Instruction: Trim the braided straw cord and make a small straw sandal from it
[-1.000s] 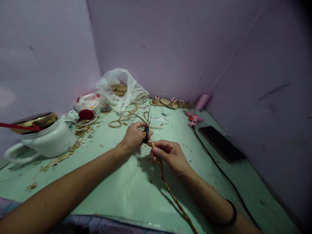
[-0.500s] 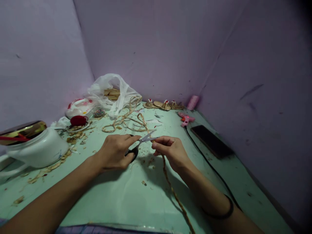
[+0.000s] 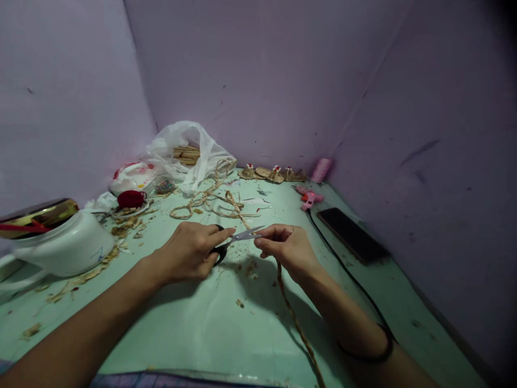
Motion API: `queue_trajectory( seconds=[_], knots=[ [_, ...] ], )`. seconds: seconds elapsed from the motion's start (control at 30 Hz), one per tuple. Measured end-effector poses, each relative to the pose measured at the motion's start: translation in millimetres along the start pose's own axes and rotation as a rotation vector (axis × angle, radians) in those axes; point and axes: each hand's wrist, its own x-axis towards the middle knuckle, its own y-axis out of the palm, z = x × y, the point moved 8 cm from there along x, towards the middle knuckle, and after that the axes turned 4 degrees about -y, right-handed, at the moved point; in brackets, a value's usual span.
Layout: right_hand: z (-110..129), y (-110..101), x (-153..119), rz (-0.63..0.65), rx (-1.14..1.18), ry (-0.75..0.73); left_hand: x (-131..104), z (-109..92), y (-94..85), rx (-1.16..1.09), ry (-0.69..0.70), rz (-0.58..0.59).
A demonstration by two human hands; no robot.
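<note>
My left hand point(image 3: 194, 249) is closed on the black handles of a pair of scissors point(image 3: 243, 236), whose blades are slightly apart and point right. Their tips reach the fingertips of my right hand point(image 3: 285, 249), which pinches a braided straw cord point(image 3: 291, 311). One length of the cord hangs below my right hand toward the table's front edge. Beyond the blades, more cord lies in loose loops point(image 3: 194, 207) on the green table point(image 3: 181, 334). Exactly where the blades meet the cord is hard to make out.
At left stand a white pot point(image 3: 67, 245) and red yarn point(image 3: 131, 199). Behind are a plastic bag point(image 3: 205, 156) and small woven pieces point(image 3: 275, 174). On the right lie a pink glue gun point(image 3: 310, 198) with its black cable, a pink spool point(image 3: 321, 170) and a phone point(image 3: 351, 234).
The scissor blades have closed partway. My right hand has shifted slightly right, and the cord hanging below it has moved right too.
</note>
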Motion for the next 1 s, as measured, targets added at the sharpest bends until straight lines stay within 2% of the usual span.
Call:
queue_trajectory(
  seconds=[0.23, 0.5, 0.63, 0.7, 0.77, 0.83, 0.9, 1.0],
  knots=[
    [2.7, 4.8, 0.2, 0.085, -0.017, -0.024, 0.9, -1.2, -1.3, -0.147, 0.003, 0.045],
    [0.6, 5.0, 0.8, 0.079, -0.025, -0.018, 0.6, -1.7, 0.9, -0.21, 0.007, 0.094],
    [-1.9, 2.8, 1.6, 0.061, 0.051, -0.002, 1.7, 0.6, 1.8, -0.342, 0.0, 0.091],
    [-5.3, 2.6, 1.6, 0.056, 0.141, 0.022, 2.9, 7.1, -0.5, -0.453, -0.06, 0.054],
    [-10.9, 5.4, 0.9, 0.077, 0.241, 0.074, 3.3, 17.1, -6.5, -0.544, -0.145, -0.041],
    [-17.2, 11.0, -0.6, 0.119, 0.326, 0.147, 2.6, 24.5, -11.9, -0.545, -0.203, -0.131],
    [-21.4, 16.9, -2.5, 0.16, 0.406, 0.211, 2.2, 24.4, -14.8, -0.458, -0.192, -0.182],
    [-23.6, 24.0, -4.4, 0.203, 0.536, 0.283, 2.0, 14.0, -12.8, -0.296, -0.089, -0.216]
  ],
)
